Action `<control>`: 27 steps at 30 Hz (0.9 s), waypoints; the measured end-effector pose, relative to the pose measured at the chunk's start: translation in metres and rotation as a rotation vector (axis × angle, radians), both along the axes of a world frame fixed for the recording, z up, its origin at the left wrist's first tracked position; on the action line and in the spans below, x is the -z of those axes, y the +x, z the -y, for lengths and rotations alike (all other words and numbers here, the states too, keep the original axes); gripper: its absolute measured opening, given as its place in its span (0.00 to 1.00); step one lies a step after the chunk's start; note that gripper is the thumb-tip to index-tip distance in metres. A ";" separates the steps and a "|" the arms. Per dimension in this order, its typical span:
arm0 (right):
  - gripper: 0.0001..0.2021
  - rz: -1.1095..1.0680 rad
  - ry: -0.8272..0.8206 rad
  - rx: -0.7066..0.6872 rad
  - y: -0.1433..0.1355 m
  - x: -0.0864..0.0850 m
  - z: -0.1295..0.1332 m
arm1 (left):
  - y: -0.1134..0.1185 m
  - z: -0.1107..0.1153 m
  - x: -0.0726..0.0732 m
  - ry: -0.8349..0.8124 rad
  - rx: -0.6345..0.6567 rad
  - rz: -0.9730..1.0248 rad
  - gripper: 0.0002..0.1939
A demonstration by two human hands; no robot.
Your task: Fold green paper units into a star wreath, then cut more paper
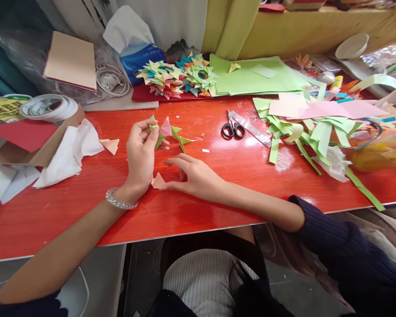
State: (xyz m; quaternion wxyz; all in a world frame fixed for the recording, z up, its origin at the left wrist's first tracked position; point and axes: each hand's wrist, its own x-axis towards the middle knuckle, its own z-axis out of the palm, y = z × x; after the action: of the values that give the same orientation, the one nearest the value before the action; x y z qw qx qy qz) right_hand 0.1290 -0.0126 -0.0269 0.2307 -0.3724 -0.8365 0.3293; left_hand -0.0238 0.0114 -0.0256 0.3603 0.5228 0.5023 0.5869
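My left hand (141, 152), with a clear beaded bracelet at its wrist, pinches a folded green paper piece (159, 140) between thumb and fingers. Beside it a pink folded piece (166, 127) and further green pointed pieces (179, 137) extend to the right; whether they are all joined I cannot tell. My right hand (198, 178) rests low over the table with fingers and thumb apart. Its thumb tip reaches a small peach folded paper triangle (158, 181) lying by my left wrist. Another peach folded piece (110, 145) lies left of my left hand.
Black-handled scissors (233, 128) and a clear ruler (251, 128) lie right of centre on the red table (191, 215). Cut green paper strips (323, 141) are heaped at right. Behind stand folded-paper clusters (161, 78), green sheets (247, 81) and a blue tissue pack (140, 59). Tape rolls (49, 108) sit left.
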 end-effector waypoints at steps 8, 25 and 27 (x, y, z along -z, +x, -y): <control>0.16 -0.179 -0.213 -0.049 -0.031 0.002 0.016 | 0.000 -0.004 0.000 0.077 -0.060 0.076 0.07; 0.16 -0.449 -0.725 -0.085 -0.022 0.006 -0.005 | -0.028 -0.023 -0.004 0.147 -0.117 0.131 0.05; 0.15 -0.499 -0.770 -0.047 -0.012 0.005 -0.011 | -0.027 -0.024 0.001 0.085 -0.071 0.132 0.07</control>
State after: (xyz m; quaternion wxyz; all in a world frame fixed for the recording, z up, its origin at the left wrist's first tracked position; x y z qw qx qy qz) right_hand 0.1166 -0.0018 -0.0316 0.2625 -0.3213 -0.5802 0.7008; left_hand -0.0512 0.0353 -0.0263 0.3491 0.4797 0.4701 0.6535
